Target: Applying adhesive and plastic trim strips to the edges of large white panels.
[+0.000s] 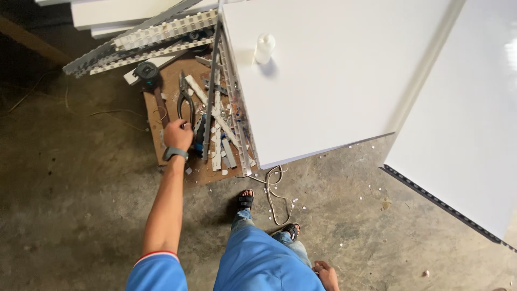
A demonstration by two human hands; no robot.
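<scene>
Fingers of left hand (177, 134) curled at handles of black pliers (186, 101) lying on brown board (156, 134) on floor, grip unclear. Right hand (327, 275) hangs by thigh, holding nothing, fingers loosely bent. White panel (334, 75) beside, plastic bottle (264, 48) on it.

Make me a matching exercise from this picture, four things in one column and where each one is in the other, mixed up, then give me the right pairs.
Things:
1. white plastic bottle
2. pliers
3. left hand
4. right hand

Places:
A. low at the bottom edge, beside the blue shorts
B. standing on the big white panel
C. reaching down to the brown board, at the plier handles
D. lying on the brown board among cut pieces of white trunking

Pairs: 1-B, 2-D, 3-C, 4-A
</scene>
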